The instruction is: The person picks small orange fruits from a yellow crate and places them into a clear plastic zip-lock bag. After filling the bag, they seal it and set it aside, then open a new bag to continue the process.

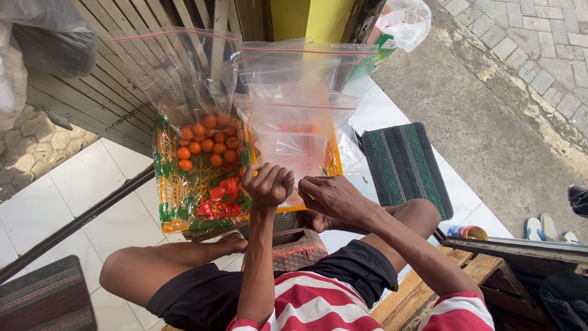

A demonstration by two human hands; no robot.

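White tiled floor point(86, 184) carries an orange crate point(184, 202), a green striped mat point(404, 162), a dark mat point(46, 297) and a small can point(467, 232).

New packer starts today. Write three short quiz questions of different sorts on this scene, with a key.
1. True or false: both hands grip the clear plastic bag.
2. What fills the orange crate? A) round orange items and red ones B) bottles C) bread
3. Which side of the person does the green striped mat lie on?

Key: 1 true, the left hand and right hand pinch its lower edge; 2 A; 3 right.
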